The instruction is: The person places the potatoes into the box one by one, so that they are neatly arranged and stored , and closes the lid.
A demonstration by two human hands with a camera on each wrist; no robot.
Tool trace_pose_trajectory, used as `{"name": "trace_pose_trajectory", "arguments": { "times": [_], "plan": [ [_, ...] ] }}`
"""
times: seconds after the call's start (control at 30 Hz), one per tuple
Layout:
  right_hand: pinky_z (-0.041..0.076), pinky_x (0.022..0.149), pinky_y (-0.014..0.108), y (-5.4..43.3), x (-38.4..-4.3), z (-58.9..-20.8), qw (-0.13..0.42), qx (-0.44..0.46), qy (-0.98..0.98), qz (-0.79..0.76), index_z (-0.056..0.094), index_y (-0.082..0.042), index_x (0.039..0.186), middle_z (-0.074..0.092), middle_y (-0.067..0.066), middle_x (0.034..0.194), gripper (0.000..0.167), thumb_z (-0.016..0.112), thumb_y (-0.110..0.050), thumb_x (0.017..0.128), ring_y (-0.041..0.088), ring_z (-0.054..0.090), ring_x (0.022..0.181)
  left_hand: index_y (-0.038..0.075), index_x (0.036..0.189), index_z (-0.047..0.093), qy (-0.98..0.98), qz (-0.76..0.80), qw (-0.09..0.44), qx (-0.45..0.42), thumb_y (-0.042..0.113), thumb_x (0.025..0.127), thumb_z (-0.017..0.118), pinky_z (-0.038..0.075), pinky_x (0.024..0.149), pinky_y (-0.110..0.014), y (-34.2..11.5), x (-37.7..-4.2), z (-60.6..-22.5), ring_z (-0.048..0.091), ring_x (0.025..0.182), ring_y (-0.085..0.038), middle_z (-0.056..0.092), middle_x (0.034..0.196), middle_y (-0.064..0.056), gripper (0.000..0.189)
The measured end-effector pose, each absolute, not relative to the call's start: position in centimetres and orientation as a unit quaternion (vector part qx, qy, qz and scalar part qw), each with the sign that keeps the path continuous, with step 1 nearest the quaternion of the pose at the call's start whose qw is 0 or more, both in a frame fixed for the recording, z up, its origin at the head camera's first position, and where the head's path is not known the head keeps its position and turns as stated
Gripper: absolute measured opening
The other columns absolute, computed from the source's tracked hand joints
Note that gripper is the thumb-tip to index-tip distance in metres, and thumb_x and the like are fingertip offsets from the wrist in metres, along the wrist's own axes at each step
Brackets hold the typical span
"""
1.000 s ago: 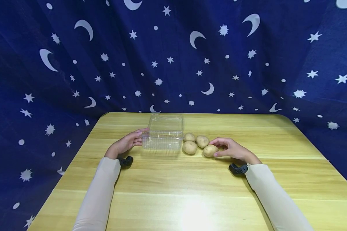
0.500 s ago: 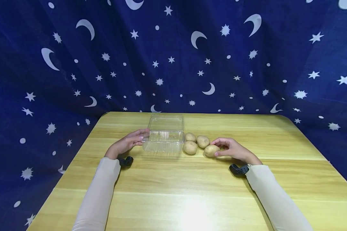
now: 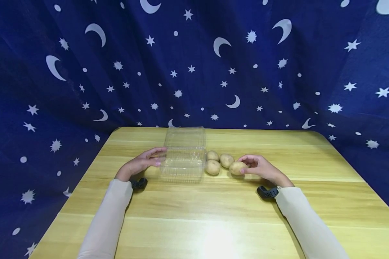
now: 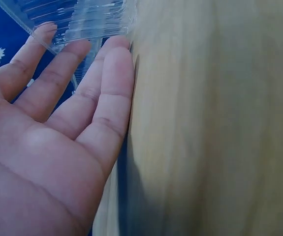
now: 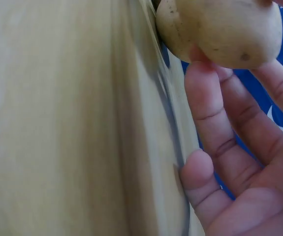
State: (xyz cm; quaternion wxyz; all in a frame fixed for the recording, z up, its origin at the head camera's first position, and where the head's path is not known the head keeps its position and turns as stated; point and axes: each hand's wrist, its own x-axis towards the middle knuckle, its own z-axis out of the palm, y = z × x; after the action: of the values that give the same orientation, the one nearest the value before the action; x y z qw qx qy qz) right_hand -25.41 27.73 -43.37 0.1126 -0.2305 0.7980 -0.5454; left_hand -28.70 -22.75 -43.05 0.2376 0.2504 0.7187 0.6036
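Note:
A clear plastic clamshell container point(image 3: 183, 172) stands left of centre, its lid point(image 3: 185, 137) raised behind it and its box tilted toward me. My left hand point(image 3: 141, 163) holds its left side, thumb in front and fingers farther back. The left wrist view shows four fingers point(image 4: 117, 66) reaching to the ribbed plastic; the thumb is out of sight there. My right hand point(image 3: 260, 169) pinches a potato point(image 3: 237, 168) between thumb and fingertips; I cannot tell whether it is off the table. Three more potatoes sit between: a back one point(image 3: 212, 155), a front one point(image 3: 212, 167) and a right one point(image 3: 227, 160).
The wooden table point(image 3: 194, 208) runs to a far edge, with a dark blue curtain point(image 3: 194, 54) of moons and stars behind. Black wrist straps point(image 3: 267, 192) and light sleeves point(image 3: 306, 223) are on both arms. The front potato sits close against the container's right side.
The container has tipped toward me, showing more of its inside, and its lid leans back farther. My left thumb has shifted slightly down. The right hand and its potato have barely moved.

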Motion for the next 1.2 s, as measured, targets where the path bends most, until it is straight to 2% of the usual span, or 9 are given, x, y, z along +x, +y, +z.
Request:
{"name": "trace_pose_trajectory", "arguments": {
  "times": [0.1, 0.23, 0.37, 0.47, 0.57, 0.7, 0.83, 1.0, 1.2],
  "plan": [
    [0.056, 0.087, 0.023, 27.5, -25.2, -43.2, 0.108, -0.213, 0.803, -0.545, 0.063, 0.016, 0.131, 0.072, 0.004, 0.113, 0.037, 0.073, -0.003, 0.100, 0.009, 0.068, 0.098, -0.012, 0.167, 0.017, 0.715, 0.607, 0.241, 0.250, 0.009, 0.101, 0.064, 0.029, 0.126, -0.052, -22.7, -28.4, -42.8, 0.022, 0.158, -0.056, 0.014, 0.174, -0.034, 0.084],
    [0.056, 0.087, 0.023, 27.3, -25.1, -42.9, 0.097, -0.196, 0.806, -0.550, 0.062, 0.016, 0.133, 0.070, 0.012, 0.119, 0.040, 0.073, -0.005, 0.101, 0.008, 0.068, 0.101, -0.011, 0.167, 0.016, 0.711, 0.611, 0.247, 0.247, 0.006, 0.100, 0.066, 0.042, 0.117, -0.035, -22.8, -28.4, -42.8, 0.020, 0.159, -0.056, 0.013, 0.175, -0.033, 0.085],
    [0.058, 0.082, 0.025, 27.2, -25.2, -42.9, 0.087, -0.188, 0.798, -0.566, 0.059, 0.018, 0.133, 0.070, 0.007, 0.114, 0.040, 0.071, -0.004, 0.102, 0.008, 0.069, 0.096, -0.011, 0.167, 0.015, 0.707, 0.614, 0.252, 0.245, 0.004, 0.099, 0.069, 0.048, 0.106, -0.024, -23.0, -28.5, -42.9, 0.018, 0.160, -0.055, 0.012, 0.176, -0.032, 0.088],
    [0.060, 0.080, 0.024, 27.1, -25.3, -42.9, 0.078, -0.187, 0.790, -0.578, 0.056, 0.022, 0.133, 0.071, -0.001, 0.110, 0.040, 0.069, -0.002, 0.103, 0.007, 0.070, 0.093, -0.010, 0.168, 0.017, 0.706, 0.614, 0.252, 0.246, 0.006, 0.097, 0.074, 0.048, 0.107, -0.024, -23.1, -28.6, -43.0, 0.020, 0.159, -0.054, 0.013, 0.176, -0.031, 0.093],
    [0.061, 0.080, 0.024, 26.9, -25.3, -42.9, 0.071, -0.185, 0.784, -0.589, 0.054, 0.025, 0.133, 0.072, -0.005, 0.107, 0.040, 0.067, 0.000, 0.104, 0.007, 0.072, 0.090, -0.009, 0.168, 0.019, 0.707, 0.613, 0.251, 0.246, 0.006, 0.094, 0.078, 0.044, 0.114, -0.029, -23.2, -28.6, -43.1, 0.021, 0.159, -0.053, 0.015, 0.176, -0.030, 0.096],
    [0.061, 0.080, 0.025, 26.4, -25.1, -42.6, 0.068, -0.182, 0.777, -0.599, 0.053, 0.026, 0.132, 0.075, -0.005, 0.103, 0.041, 0.066, -0.002, 0.105, 0.010, 0.074, 0.084, -0.008, 0.168, 0.020, 0.709, 0.613, 0.249, 0.244, 0.008, 0.092, 0.083, 0.036, 0.124, -0.042, -23.4, -28.7, -43.2, 0.022, 0.160, -0.052, 0.016, 0.176, -0.030, 0.100],
    [0.063, 0.080, 0.027, 25.8, -24.8, -42.2, 0.064, -0.181, 0.772, -0.606, 0.052, 0.027, 0.132, 0.076, -0.004, 0.101, 0.041, 0.065, 0.000, 0.105, 0.015, 0.076, 0.080, -0.007, 0.168, 0.019, 0.706, 0.614, 0.250, 0.248, 0.006, 0.091, 0.084, 0.031, 0.126, -0.051, -23.3, -28.9, -43.3, 0.021, 0.160, -0.052, 0.014, 0.176, -0.029, 0.102],
    [0.063, 0.080, 0.028, 25.0, -24.6, -41.7, 0.063, -0.179, 0.765, -0.616, 0.051, 0.028, 0.132, 0.076, -0.001, 0.100, 0.040, 0.064, 0.002, 0.105, 0.019, 0.077, 0.078, -0.007, 0.169, 0.017, 0.704, 0.614, 0.248, 0.256, 0.004, 0.090, 0.084, 0.032, 0.126, -0.053, -23.2, -29.0, -43.4, 0.020, 0.160, -0.053, 0.013, 0.177, -0.029, 0.105],
    [0.065, 0.080, 0.033, 24.3, -24.6, -41.7, 0.058, -0.180, 0.766, -0.615, 0.055, 0.026, 0.129, 0.076, -0.003, 0.096, 0.036, 0.064, 0.001, 0.105, 0.021, 0.076, 0.077, -0.008, 0.169, 0.016, 0.702, 0.618, 0.241, 0.258, 0.003, 0.089, 0.085, 0.037, 0.124, -0.044, -23.2, -29.0, -43.7, 0.018, 0.160, -0.054, 0.012, 0.176, -0.030, 0.106]
  ]
}}
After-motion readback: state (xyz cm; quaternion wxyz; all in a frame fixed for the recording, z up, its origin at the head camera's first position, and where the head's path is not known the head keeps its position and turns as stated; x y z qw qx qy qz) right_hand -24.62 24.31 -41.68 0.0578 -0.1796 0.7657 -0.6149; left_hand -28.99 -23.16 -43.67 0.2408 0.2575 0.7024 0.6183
